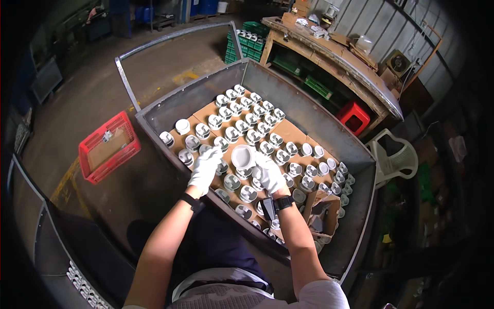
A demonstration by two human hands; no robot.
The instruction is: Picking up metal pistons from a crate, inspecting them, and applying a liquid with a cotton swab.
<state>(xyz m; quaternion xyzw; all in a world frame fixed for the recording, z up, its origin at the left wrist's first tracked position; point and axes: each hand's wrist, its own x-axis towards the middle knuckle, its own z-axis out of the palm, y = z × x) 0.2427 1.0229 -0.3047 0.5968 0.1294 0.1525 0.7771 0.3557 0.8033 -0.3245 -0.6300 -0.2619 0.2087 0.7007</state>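
Note:
Over a steel-walled cart [309, 110], my right hand [268, 172], in a white glove, grips a piston [242, 157] with its round pale face turned up. My left hand [205, 167], gloved the same way, is just left of that piston and apart from it. Its fingers are drawn together, and what they hold, if anything, is too small to make out. Rows of silver pistons with dark side patches, such as one piston [232, 135], stand on brown cardboard [298, 135] around both hands. My forearms hide part of the near rows.
An open cardboard box [329, 219] with dark contents sits in the cart's right end. To the left, a red crate [109, 147] is on the floor. Beyond the cart are green crates [249, 46], a cluttered workbench [329, 49], a red stool [353, 117] and a pale plastic chair [396, 157].

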